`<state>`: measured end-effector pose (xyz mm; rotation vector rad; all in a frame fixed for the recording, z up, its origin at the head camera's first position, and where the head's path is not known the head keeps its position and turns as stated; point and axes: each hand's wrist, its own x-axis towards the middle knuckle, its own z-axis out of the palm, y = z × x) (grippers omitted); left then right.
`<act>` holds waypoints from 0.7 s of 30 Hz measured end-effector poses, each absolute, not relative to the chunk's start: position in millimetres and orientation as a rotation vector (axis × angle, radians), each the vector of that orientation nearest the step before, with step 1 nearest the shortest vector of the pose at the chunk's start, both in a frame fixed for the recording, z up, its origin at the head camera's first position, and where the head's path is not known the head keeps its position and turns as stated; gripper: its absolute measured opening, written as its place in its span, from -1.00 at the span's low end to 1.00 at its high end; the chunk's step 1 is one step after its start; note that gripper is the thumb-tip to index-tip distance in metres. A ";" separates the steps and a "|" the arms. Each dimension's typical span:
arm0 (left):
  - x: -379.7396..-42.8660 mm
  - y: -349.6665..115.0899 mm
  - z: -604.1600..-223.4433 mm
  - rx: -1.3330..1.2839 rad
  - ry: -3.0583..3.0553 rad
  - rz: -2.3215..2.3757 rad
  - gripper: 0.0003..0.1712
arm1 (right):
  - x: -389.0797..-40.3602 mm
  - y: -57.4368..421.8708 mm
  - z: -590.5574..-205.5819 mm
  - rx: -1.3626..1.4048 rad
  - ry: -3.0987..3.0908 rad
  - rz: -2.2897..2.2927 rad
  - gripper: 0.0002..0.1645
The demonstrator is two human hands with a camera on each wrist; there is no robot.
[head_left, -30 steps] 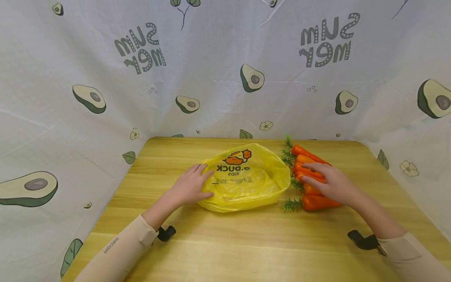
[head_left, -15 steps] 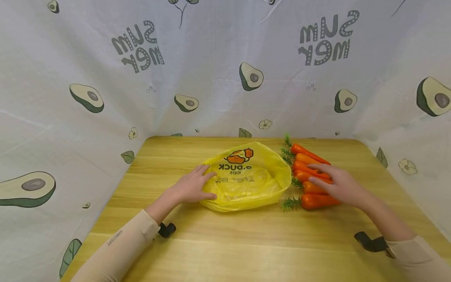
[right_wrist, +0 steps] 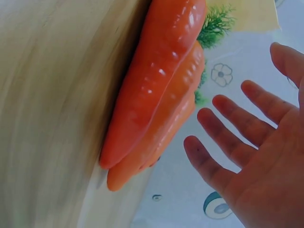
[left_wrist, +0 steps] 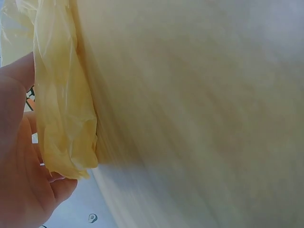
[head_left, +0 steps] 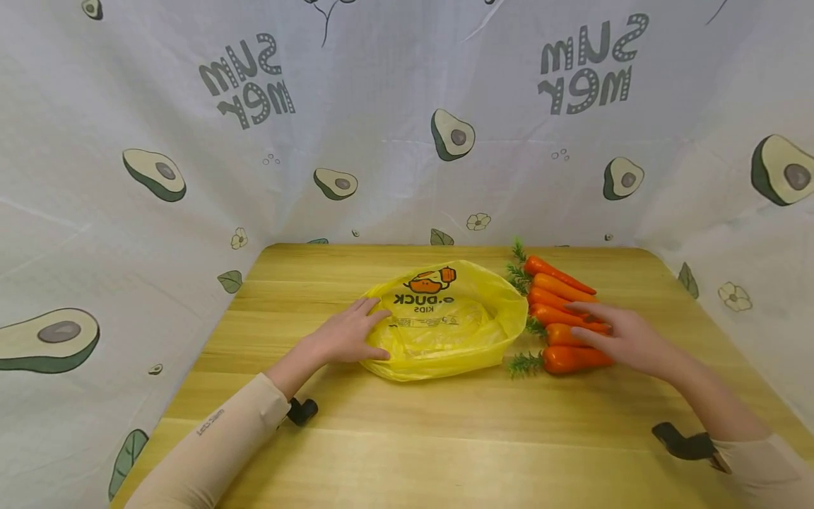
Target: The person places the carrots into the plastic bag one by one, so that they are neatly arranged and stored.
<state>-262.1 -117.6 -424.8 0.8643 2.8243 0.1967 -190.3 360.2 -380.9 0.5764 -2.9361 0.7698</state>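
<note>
A yellow plastic bag (head_left: 445,332) with a duck print lies on the table, its mouth spread toward me. At the bag's left end is my left hand (head_left: 346,334), thumb and fingers apart and touching the rim. In the left wrist view the bag's edge (left_wrist: 64,104) partly hides those fingers. To the right of the bag, several orange carrots (head_left: 575,359) with green tops lie side by side in a row. My right hand (head_left: 629,339) hovers over their right ends, fingers spread and holding nothing. The right wrist view shows this hand (right_wrist: 266,142) apart from the nearest carrot (right_wrist: 156,76).
The wooden table (head_left: 420,445) extends in front of the bag and carrots. A white cloth (head_left: 381,127) printed with avocados hangs behind the table and along both sides. Small black camera mounts (head_left: 683,442) sit at both wrists.
My right hand has drawn back a little to the right over the carrots, showing more of them. My left hand stays at the bag's left rim. The head view has shifted slightly.
</note>
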 end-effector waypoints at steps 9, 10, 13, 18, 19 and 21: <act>-264.1 -115.9 -426.1 0.837 2.795 0.165 0.04 | -180.5 371.2 -380.9 0.541 -2.946 0.787 -0.44; -263.9 -115.9 -425.6 0.833 2.792 0.168 0.04 | -180.3 372.0 -381.5 0.535 -2.952 0.783 -0.43; -264.7 -115.8 -425.9 0.825 2.787 0.166 0.05 | -179.6 372.6 -382.8 0.535 -2.970 0.777 -0.42; -265.7 -114.0 -427.7 0.816 2.774 0.155 0.06 | -178.3 371.7 -388.1 0.564 -2.978 0.734 -0.41; -265.8 -113.5 -427.8 0.813 2.771 0.155 0.06 | -177.8 371.6 -389.8 0.566 -2.980 0.727 -0.40; -266.0 -112.4 -427.7 0.809 2.765 0.155 0.06 | -176.9 372.0 -393.7 0.571 -2.979 0.725 -0.40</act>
